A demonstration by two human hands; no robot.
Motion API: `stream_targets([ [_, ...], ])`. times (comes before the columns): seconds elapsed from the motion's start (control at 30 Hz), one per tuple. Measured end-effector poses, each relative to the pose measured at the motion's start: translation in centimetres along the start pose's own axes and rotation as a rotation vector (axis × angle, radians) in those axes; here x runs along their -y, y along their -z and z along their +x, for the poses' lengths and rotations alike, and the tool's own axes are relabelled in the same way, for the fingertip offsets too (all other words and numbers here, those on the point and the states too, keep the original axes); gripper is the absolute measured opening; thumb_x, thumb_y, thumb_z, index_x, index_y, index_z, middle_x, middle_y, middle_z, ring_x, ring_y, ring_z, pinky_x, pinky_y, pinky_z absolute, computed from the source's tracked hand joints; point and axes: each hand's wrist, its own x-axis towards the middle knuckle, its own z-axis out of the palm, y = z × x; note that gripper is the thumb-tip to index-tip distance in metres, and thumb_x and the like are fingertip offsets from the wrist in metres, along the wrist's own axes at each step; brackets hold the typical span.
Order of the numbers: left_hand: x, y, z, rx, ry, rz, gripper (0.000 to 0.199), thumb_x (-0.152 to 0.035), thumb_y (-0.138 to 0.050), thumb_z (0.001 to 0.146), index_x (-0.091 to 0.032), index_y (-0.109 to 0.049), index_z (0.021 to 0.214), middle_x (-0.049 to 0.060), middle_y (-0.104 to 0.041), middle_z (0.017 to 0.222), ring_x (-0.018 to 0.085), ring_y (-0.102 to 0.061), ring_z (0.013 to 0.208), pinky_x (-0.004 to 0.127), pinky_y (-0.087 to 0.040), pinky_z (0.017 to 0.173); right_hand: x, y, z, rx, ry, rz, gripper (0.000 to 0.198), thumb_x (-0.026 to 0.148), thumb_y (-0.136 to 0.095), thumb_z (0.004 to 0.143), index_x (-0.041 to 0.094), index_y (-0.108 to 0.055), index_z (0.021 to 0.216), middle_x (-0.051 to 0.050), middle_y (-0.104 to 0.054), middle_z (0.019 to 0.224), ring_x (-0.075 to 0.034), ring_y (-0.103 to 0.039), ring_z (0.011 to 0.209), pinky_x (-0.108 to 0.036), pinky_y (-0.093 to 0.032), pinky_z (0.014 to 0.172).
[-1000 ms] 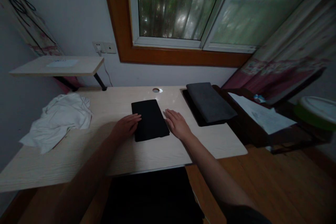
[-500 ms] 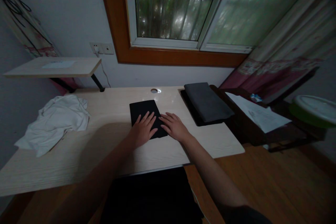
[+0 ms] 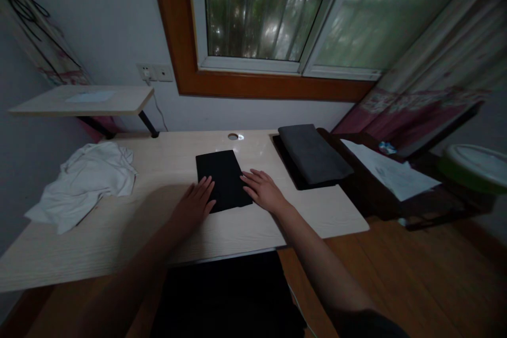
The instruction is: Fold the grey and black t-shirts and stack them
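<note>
A black piece of cloth (image 3: 224, 179), folded into a flat rectangle, lies on the pale wooden table (image 3: 166, 237). My left hand (image 3: 195, 202) rests palm down at its left edge, fingers stretched out over the black fabric. On the opposite side my right hand (image 3: 261, 189) lies flat, its fingertips at the cloth's right edge. Both hands are open and grip nothing. To the right, a dark grey folded cloth (image 3: 311, 150) sits on top of a black folded one (image 3: 291, 174).
A crumpled white cloth (image 3: 93, 177) lies at the table's left, below a raised shelf (image 3: 130, 103) on black legs. Beyond the table's right end stands a dark chair or bench (image 3: 364, 190) bearing a white sheet (image 3: 390, 169). A green tub with a pale lid (image 3: 475, 166) is farther right.
My left hand has slid left across the black cloth, from its middle to its left edge. My right hand has stayed in nearly the same place.
</note>
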Motion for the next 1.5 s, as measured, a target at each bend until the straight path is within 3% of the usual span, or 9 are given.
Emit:
stream_targets([
  [0.23, 3.4, -0.2, -3.6, 0.010, 0.034, 0.008, 0.056, -0.039, -0.032, 0.108, -0.020, -0.035, 0.162, 0.008, -0.038, 0.166, 0.024, -0.035, 0.155, 0.050, -0.029, 0.127, -0.1, -0.2, 0.0, -0.018, -0.007, 0.040, 0.043, 0.042, -0.050, 0.106, 0.031, -0.059, 0.147, -0.002, -0.057, 0.153, -0.029, -0.047, 0.146, -0.054, -0.037, 0.121],
  [0.4, 3.4, 0.3, -3.9, -0.050, 0.079, 0.010, 0.057, -0.030, -0.033, 0.107, -0.017, -0.034, 0.162, 0.012, -0.039, 0.165, 0.027, -0.037, 0.153, 0.054, -0.031, 0.126, -0.1, -0.2, 0.0, -0.026, -0.030, 0.077, 0.043, 0.041, -0.048, 0.107, 0.030, -0.060, 0.147, -0.003, -0.059, 0.151, -0.029, -0.048, 0.146, -0.054, -0.037, 0.121],
  [0.5, 2.9, 1.0, -3.7, -0.098, 0.070, -0.007, 0.058, -0.027, -0.039, 0.104, -0.022, -0.035, 0.162, 0.010, -0.037, 0.166, 0.030, -0.037, 0.153, 0.056, -0.034, 0.124, 0.5, 0.3, 0.4, -0.044, -0.055, 0.118, 0.044, 0.039, -0.043, 0.108, 0.028, -0.058, 0.148, -0.005, -0.061, 0.149, -0.026, -0.051, 0.143, -0.051, -0.039, 0.121],
  [0.6, 2.7, 1.6, -3.6, -0.077, -0.075, -0.041, 0.058, -0.018, -0.042, 0.101, -0.030, -0.042, 0.158, 0.004, -0.040, 0.166, 0.027, -0.037, 0.154, 0.055, -0.035, 0.125, 2.4, 0.8, 1.7, -0.093, -0.070, 0.156, 0.047, 0.035, -0.038, 0.109, 0.025, -0.054, 0.152, -0.007, -0.060, 0.150, -0.023, -0.053, 0.141, -0.047, -0.039, 0.123],
  [0.73, 2.8, 1.6, -3.9, -0.052, -0.237, -0.091, 0.064, -0.006, -0.044, 0.094, -0.029, -0.049, 0.154, 0.002, -0.048, 0.161, 0.023, -0.038, 0.153, 0.048, -0.041, 0.123, 6.4, 0.5, 4.3, -0.090, -0.048, 0.145, 0.051, 0.033, -0.037, 0.109, 0.023, -0.045, 0.158, -0.008, -0.054, 0.156, -0.022, -0.048, 0.146, -0.044, -0.037, 0.125],
  [0.87, 3.2, 0.9, -4.0, -0.075, -0.265, -0.117, 0.062, -0.005, -0.047, 0.092, -0.028, -0.054, 0.150, 0.003, -0.053, 0.157, 0.022, -0.043, 0.150, 0.046, -0.047, 0.119, 9.6, -1.4, 6.5, -0.045, 0.031, 0.085, 0.053, 0.036, -0.042, 0.108, 0.017, -0.044, 0.158, -0.011, -0.043, 0.163, -0.026, -0.037, 0.154, -0.048, -0.033, 0.126],
  [0.97, 3.4, 0.7, -4.0, -0.076, -0.259, -0.116, 0.061, -0.005, -0.048, 0.091, -0.028, -0.057, 0.147, 0.003, -0.056, 0.154, 0.023, -0.045, 0.149, 0.046, -0.048, 0.118, 10.3, -3.0, 6.8, 0.000, 0.043, 0.040, 0.054, 0.040, -0.044, 0.107, 0.017, -0.047, 0.156, -0.012, -0.040, 0.165, -0.027, -0.034, 0.155, -0.050, -0.029, 0.127],
  [1.2, 3.3, 1.0, -3.9, -0.077, -0.249, -0.147, 0.065, -0.004, -0.046, 0.090, -0.030, -0.055, 0.148, 0.002, -0.056, 0.154, 0.022, -0.046, 0.148, 0.047, -0.049, 0.117, 8.1, -3.2, 5.5, 0.039, -0.024, 0.021, 0.064, 0.052, -0.041, 0.107, 0.014, -0.042, 0.158, -0.014, -0.031, 0.168, -0.028, -0.028, 0.158, -0.053, -0.025, 0.128],
  [1.5, 3.3, 1.0, -3.9, -0.044, -0.216, -0.186, 0.065, -0.006, -0.046, 0.092, -0.032, -0.053, 0.151, 0.000, -0.055, 0.155, 0.022, -0.045, 0.149, 0.047, -0.048, 0.117, 1.0, -1.3, 1.6, 0.092, -0.136, -0.052, 0.058, 0.048, -0.032, 0.109, 0.024, -0.034, 0.163, -0.009, -0.033, 0.168, -0.027, -0.031, 0.156, -0.059, -0.022, 0.127],
])
